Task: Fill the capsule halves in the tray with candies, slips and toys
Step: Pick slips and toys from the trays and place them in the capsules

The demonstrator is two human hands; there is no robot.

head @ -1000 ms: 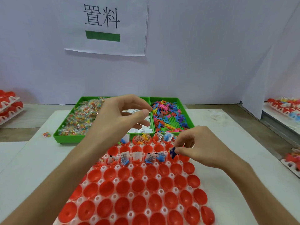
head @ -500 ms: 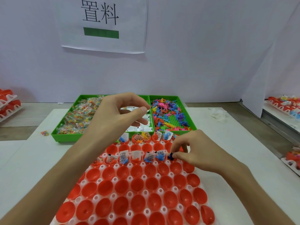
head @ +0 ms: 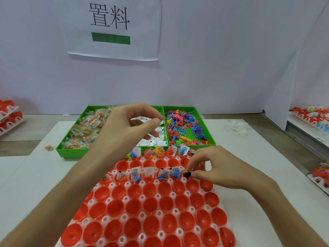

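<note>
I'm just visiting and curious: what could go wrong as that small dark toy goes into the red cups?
The right hand pinches the dark toy right beside already filled capsule halves, so it might land in the wrong one. The left forearm crosses above the tray and could nudge slips out.

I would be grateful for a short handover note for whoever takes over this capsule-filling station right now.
Left hand: raised above the slips, fingers curled; whether it holds anything is not visible.
Right hand: pinches a dark blue toy low over the tray, at the right end of a filled row.
Supplies: candies, slips and toys sit in green bins behind the tray.
Done: several capsule halves in the far rows hold slips and toys.
Left: all nearer halves are empty.
</note>
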